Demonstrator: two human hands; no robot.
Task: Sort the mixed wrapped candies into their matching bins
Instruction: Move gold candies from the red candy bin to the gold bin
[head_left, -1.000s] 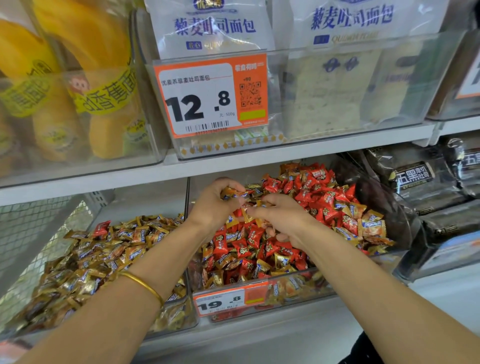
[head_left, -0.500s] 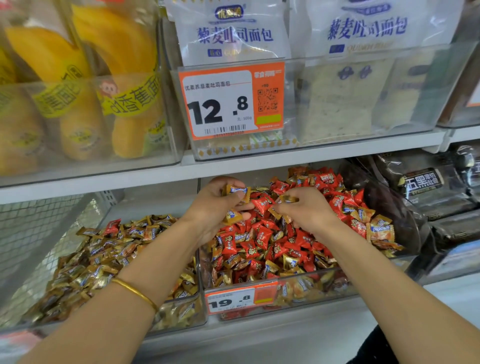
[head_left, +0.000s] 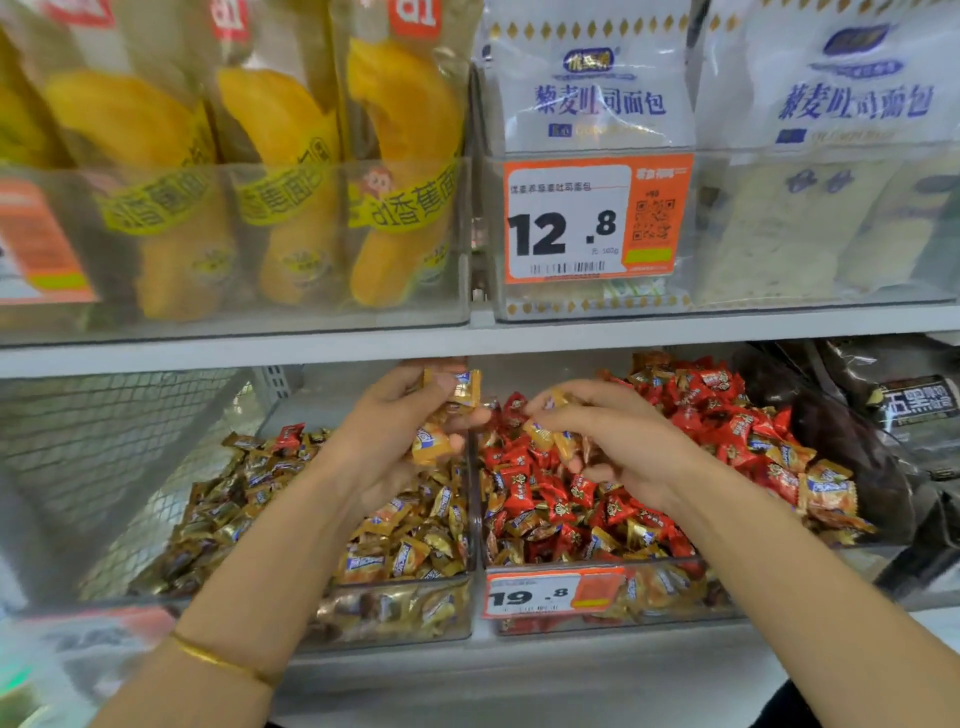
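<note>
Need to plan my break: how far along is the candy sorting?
Partly done. The left bin holds almost only gold wrappers, bar one red candy near its back. In hand: the left hand and right hand each grip gold pieces. Left to do: many stray gold candies sit among the reds in the right bin, at its right side and front.

arms: bare, no sleeves | left wrist: thin gold bangle (head_left: 223, 661) | right wrist: bare
</note>
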